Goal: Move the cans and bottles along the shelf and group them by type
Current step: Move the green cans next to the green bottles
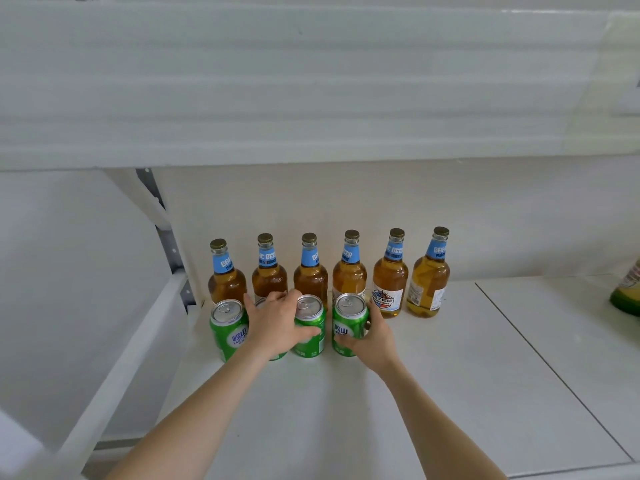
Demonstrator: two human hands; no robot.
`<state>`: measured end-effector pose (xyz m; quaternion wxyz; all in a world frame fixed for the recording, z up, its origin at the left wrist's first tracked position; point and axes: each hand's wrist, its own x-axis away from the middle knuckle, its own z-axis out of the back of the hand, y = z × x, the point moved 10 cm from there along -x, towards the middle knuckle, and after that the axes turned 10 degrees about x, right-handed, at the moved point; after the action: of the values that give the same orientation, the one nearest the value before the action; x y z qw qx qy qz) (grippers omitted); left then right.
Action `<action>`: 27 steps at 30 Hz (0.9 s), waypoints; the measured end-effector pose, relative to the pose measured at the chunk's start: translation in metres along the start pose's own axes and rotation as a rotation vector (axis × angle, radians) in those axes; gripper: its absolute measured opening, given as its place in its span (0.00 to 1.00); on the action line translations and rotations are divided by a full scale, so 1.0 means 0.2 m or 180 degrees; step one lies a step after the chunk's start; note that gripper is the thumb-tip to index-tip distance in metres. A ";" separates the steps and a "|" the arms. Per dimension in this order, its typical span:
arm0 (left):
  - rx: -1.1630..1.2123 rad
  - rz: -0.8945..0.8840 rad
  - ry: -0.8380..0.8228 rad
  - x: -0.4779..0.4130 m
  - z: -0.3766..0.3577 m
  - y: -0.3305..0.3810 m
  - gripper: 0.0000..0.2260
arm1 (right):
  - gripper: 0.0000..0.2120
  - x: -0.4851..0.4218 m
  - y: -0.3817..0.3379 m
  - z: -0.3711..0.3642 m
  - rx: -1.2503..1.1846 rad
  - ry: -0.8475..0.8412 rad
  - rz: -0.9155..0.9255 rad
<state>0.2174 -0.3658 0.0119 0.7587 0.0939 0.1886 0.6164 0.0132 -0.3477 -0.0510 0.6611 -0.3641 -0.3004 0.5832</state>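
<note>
laoshan cans (228, 329) before 6 bahe beer bottles (390, 282); hands grip 1 each, left hand (277, 327), right hand (373, 336).

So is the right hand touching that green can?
Touching. The head view shows the right hand curled round the rightmost green can, no gap between them.

6 upright amber bottles (390, 278) w/ blue neck labels; 4 green cans (228, 332) in front

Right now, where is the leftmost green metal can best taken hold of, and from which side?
Wrap the grip round the upright leftmost green metal can at mid-height, coming from the front-left: an amber glass bottle stands close behind, and the left hand crowds its right side.
</note>
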 end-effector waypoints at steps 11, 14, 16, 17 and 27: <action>0.0412 -0.0380 0.0073 0.12 0.08 0.13 0.30 | 0.37 0.13 0.12 0.15 -0.0552 0.0139 -0.0507; 0.0775 -0.0481 0.0097 0.19 0.13 0.19 0.30 | 0.34 0.20 0.12 0.20 -0.0666 0.0189 -0.0552; 0.1109 -0.0501 0.0076 0.24 0.16 0.21 0.31 | 0.33 0.26 0.10 0.23 -0.0737 0.0194 -0.0554; 0.1326 -0.0463 0.0031 0.26 0.16 0.22 0.31 | 0.32 0.29 0.09 0.24 -0.0759 0.0188 -0.0547; 0.2938 0.0315 -0.0108 0.55 0.13 0.16 0.26 | 0.26 0.68 0.02 0.37 -0.1163 0.0235 -0.0541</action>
<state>0.2166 -0.2498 0.0286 0.6103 0.4407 0.4261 0.5018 -0.0309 -0.2036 -0.0169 0.6415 -0.4724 -0.4064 0.4474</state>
